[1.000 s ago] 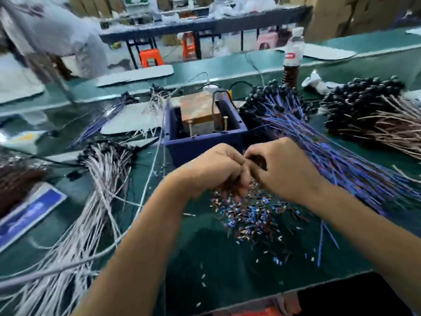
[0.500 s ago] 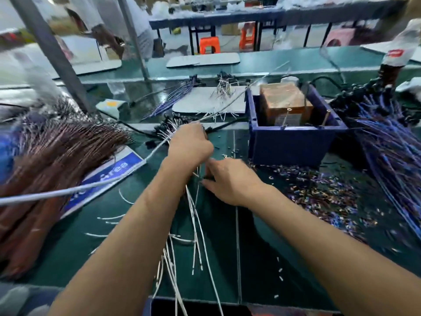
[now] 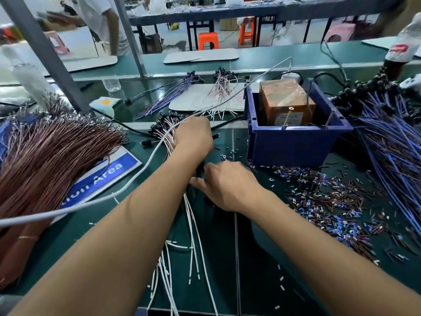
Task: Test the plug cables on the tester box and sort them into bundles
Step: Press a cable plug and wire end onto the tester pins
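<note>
Fingers of both hands rest on the white cable bundle (image 3: pixel 193 226).

Both hands, a second ago joined before the blue bin (image 3: pixel 293 142), now work at the white cables (image 3: pixel 193 226) left of it.

One head-worn wide-angle view looks forward and down, close over the left hand (image 3: pixel 193 135) and right hand (image 3: pixel 230 185); the bench stretches beyond them.
</note>
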